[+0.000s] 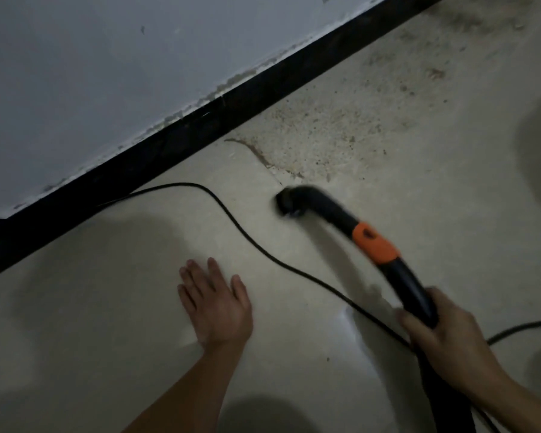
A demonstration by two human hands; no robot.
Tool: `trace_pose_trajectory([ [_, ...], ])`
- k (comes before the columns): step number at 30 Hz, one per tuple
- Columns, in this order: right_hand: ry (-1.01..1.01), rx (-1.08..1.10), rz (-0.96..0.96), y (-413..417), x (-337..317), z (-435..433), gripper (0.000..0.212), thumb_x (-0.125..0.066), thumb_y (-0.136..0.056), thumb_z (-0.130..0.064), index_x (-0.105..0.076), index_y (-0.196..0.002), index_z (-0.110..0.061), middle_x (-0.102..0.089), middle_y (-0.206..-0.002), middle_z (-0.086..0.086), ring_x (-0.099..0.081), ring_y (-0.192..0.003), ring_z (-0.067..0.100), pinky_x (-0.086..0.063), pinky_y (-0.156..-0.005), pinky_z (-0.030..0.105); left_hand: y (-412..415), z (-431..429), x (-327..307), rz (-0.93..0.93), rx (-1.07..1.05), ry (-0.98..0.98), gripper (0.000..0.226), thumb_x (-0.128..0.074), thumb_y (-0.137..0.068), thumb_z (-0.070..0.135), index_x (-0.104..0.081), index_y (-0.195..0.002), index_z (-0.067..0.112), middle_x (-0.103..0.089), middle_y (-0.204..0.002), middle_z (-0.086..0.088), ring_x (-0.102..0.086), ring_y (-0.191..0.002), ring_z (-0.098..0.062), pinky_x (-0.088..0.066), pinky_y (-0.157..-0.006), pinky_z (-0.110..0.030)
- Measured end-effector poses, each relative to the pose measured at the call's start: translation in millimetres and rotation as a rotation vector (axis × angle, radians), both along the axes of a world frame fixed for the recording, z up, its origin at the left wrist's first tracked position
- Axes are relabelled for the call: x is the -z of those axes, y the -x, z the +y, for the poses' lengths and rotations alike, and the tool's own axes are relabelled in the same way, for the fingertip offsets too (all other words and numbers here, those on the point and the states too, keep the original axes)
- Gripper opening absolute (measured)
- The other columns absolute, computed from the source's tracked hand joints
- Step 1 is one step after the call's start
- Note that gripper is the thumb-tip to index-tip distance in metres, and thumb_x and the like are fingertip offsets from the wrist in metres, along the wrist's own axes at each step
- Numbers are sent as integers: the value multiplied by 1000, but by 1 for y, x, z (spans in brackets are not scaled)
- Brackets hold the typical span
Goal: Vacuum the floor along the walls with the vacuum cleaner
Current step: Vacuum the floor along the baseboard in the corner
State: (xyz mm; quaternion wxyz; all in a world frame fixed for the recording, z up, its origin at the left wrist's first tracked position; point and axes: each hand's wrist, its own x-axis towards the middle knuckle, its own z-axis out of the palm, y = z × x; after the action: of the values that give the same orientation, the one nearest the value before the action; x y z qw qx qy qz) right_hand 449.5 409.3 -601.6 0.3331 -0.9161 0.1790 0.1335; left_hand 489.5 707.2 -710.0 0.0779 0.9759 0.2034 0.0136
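- The vacuum cleaner's black curved tube [341,218] lies low over the floor [107,307]. It is right of centre and near the skirting, but apart from it.
- Its open mouth [289,201] points left at the edge of a gritty, speckled patch of dirt [325,135].
- An orange collar [375,243] rings the tube partway between the mouth and the grip.
- The right hand [447,335] grips the lower end of the tube. Its fingers are curled round it and the back of the hand faces the camera.
- The left hand [216,304] holds nothing. Its fingers are straight and slightly spread, palm down over the bare floor, left of the tube and well apart from it.
- The mouth is smeared by blur, so I cannot tell whether it touches the floor. Nor is it clear whether the left palm rests on the tiles or hangs just above them.
- Below the right hand the hose runs off the bottom edge. Both forearms are cut off there too.
- The 2 forearms reach up from the bottom of the frame — the left nearly straight, the right angled in from the right corner.
- A thin black cord [231,220] loops out from the skirting, crosses between the hands and passes behind the right hand.
- A black skirting board [138,164] runs diagonally across the frame, with a grey wall [107,73] above it — the paint is chipped along the join.
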Motion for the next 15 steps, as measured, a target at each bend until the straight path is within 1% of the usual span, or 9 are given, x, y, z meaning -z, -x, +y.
trace_pose_trajectory([
  [1, 16, 65, -36, -11, 1, -1, 21, -74, -82, -22, -54, -78, -20, -62, -49, 3, -60, -43, 9, -46, -46, 31, 0, 1, 1, -2, 0, -5, 59, -36, -93, 37, -45, -138, -1, -35, -145, -33, -30, -137, -45, -22, -113, -54],
  [3, -12, 146, -87, -31, 0, -2, 19, -71, -84, -26, -53, -81, -23, -63, -51, 2, -61, -42, 10, -44, -42, 28, 1, 2, 1, -5, 4, -8, 59, -37, -92, 36, -46, -137, 0, -35, -145, -33, -31, -136, -46, -23, -113, -55],
  [6, -57, 139, -85, -48, -1, 7, 16, -69, -86, -28, -53, -85, -25, -64, -56, 3, -63, -45, 10, -46, -42, 27, -1, 0, 0, -8, -8, -6, 60, -34, -92, 38, -45, -138, 1, -35, -145, -32, -30, -137, -45, -23, -113, -55],
  [9, -91, 99, -28, -41, -1, 17, 16, -69, -84, -28, -54, -85, -25, -64, -53, 4, -63, -44, 12, -45, -43, 27, 0, 2, 0, -10, -3, -2, 61, -32, -92, 38, -44, -138, 1, -35, -146, -31, -30, -137, -45, -23, -113, -55],
  [12, -86, 139, -13, -40, -3, 8, 15, -71, -85, -23, -56, -82, -21, -66, -51, 1, -62, -41, 12, -44, -41, 27, 0, 2, 1, -22, -1, 3, 60, -32, -92, 38, -44, -139, 1, -34, -146, -31, -29, -138, -44, -22, -113, -55],
  [14, -67, 154, -47, -63, -5, 1, 15, -71, -85, -20, -57, -80, -18, -64, -48, 4, -61, -40, 12, -44, -41, 27, -1, 1, 1, -28, -7, 1, 61, -32, -92, 38, -44, -139, 1, -34, -146, -30, -29, -138, -44, -21, -114, -54],
  [15, -61, 143, -63, -81, -7, 1, 15, -70, -86, -20, -57, -80, -16, -63, -49, 5, -62, -40, 12, -45, -44, 27, -1, 1, 1, -23, -6, 2, 61, -32, -92, 38, -44, -139, 1, -34, -147, -30, -29, -138, -44, -20, -114, -54],
])
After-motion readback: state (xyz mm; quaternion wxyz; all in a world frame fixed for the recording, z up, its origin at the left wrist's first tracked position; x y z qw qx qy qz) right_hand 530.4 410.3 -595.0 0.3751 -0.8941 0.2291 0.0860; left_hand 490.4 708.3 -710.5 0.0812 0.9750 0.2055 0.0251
